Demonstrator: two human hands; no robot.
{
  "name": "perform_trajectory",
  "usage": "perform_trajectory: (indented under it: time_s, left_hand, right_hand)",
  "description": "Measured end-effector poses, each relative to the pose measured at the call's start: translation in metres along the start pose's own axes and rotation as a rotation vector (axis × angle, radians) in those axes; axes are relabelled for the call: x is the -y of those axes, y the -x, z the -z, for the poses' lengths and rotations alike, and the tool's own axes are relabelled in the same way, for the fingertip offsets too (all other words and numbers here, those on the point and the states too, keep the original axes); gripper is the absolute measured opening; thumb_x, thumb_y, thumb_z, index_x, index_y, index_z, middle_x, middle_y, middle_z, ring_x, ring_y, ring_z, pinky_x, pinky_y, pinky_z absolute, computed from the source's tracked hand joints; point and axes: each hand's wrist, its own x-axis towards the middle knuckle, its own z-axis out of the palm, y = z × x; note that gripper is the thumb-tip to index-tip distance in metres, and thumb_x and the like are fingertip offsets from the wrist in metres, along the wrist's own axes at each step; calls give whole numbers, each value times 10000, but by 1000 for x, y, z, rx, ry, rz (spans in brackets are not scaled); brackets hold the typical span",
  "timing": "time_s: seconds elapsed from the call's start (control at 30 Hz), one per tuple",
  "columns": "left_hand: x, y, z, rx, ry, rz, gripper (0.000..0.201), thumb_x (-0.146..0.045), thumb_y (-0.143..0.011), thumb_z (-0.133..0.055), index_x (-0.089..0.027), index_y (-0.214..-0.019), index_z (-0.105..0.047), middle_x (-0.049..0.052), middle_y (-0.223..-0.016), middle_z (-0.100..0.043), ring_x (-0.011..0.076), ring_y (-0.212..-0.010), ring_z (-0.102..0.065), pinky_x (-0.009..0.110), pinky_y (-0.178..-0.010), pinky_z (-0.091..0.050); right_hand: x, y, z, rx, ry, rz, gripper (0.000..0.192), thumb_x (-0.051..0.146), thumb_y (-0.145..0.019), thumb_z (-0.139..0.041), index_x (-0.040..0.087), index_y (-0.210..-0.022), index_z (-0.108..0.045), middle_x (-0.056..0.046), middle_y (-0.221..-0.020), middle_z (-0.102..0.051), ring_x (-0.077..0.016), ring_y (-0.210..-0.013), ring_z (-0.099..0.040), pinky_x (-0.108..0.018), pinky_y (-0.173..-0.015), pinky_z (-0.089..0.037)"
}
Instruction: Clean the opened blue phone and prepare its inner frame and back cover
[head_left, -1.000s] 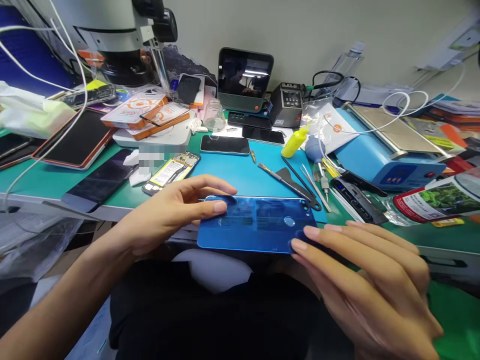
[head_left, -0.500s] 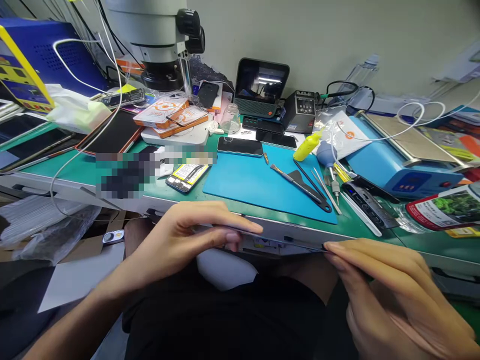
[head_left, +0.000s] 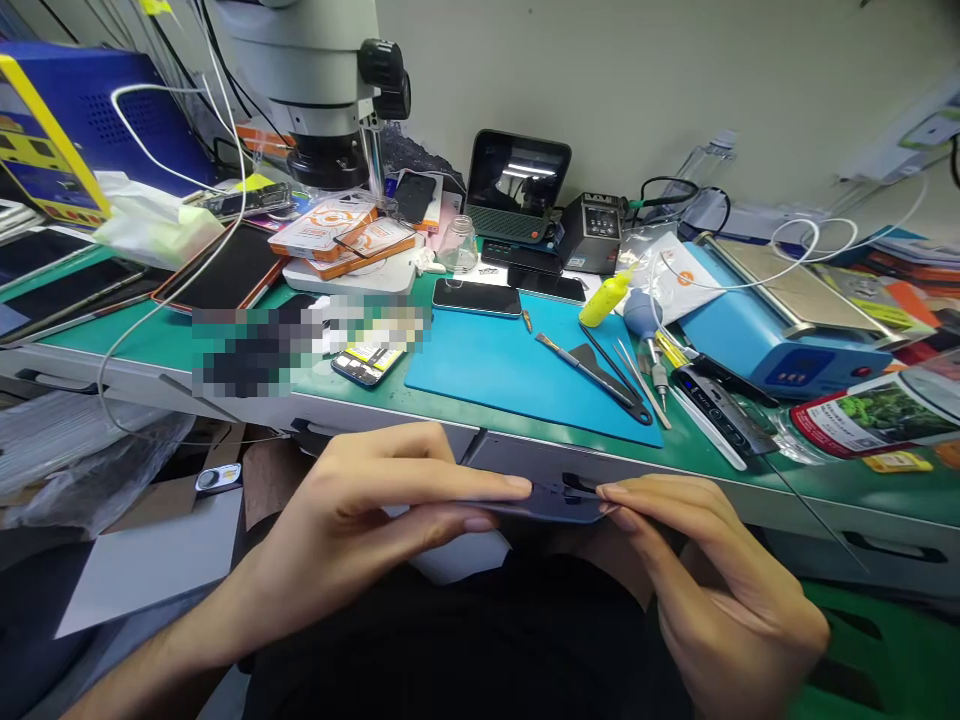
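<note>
Head view: the left hand (head_left: 360,510) and right hand (head_left: 697,570) meet low in front of the bench (head_left: 525,425), and between them they pinch a thin dark-blue phone (head_left: 551,505), seen nearly edge-on. Left fingers (head_left: 480,490) are closed on its left end, thumb under and forefinger lying along the top. Right fingers (head_left: 637,492) are closed on its right end, tips on the upper edge. The phone hangs over the person's lap, just below the bench's front edge and clear of it.

Judging by the grip, the step in hand is checking or working along the phone's rim, both hands steadying it while it is held flat to the eye. Whether it is a whole phone or only a back cover cannot be told at this angle. The next move would call for an even pinch at both ends, so that so thin a piece neither flexes nor slips.

Beyond the hands, a blue mat (head_left: 517,375) lies on the bench with a spudger (head_left: 600,372) and tweezers (head_left: 637,375) at its right side. A black phone (head_left: 477,297) lies at its far edge and an opened phone (head_left: 367,360) to its left. A microscope (head_left: 322,90) stands at the back left, a yellow bottle (head_left: 606,297) to the mat's right.
</note>
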Motion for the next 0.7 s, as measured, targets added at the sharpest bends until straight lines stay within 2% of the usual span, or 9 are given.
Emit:
perform_trajectory:
  time_s: [0.17, 0.3, 0.53, 0.7]
  left_hand:
    - [-10, 4, -2, 17, -187, -133, 359, -246, -1056, -663, -336, -1398, -727, -29, -811, -647, 63, -734, -618, 156, -678, -478]
    - [-12, 7, -1, 42, -212, -128, 354, -285, -1072, -634, -377, -1403, -721, -28, -813, -659, 65, -715, -635, 156, -658, -496]
    - [-2, 12, 0, 47, -62, -61, 355, -307, -1082, -607, -430, -1395, -721, -6, -831, -659, 95, -721, -649, 182, -627, -506]
    - [15, 15, -3, -50, 153, 67, 232, -468, -1038, -681, -406, -1204, -830, 14, -761, -645, 106, -686, -619, 214, -597, -452]
  right_hand:
    - [-2, 4, -2, 41, -16, -47, 281, 6, -955, -727, 234, -1105, -794, -23, -1058, -785, -206, -1005, -728, -375, -844, -580]
    - [0, 5, -2, 49, -26, -66, 288, 23, -966, -720, 259, -1116, -791, -20, -1060, -794, -212, -1014, -729, -370, -846, -585]
    - [1, 7, 0, 57, -35, -66, 302, 10, -949, -732, 252, -1122, -788, -22, -1061, -787, -204, -1021, -723, -357, -818, -605]
    - [-1, -2, 3, 123, -59, 99, 325, -22, -910, -734, 216, -1127, -777, -29, -1048, -787, -209, -1047, -710, -361, -870, -604]
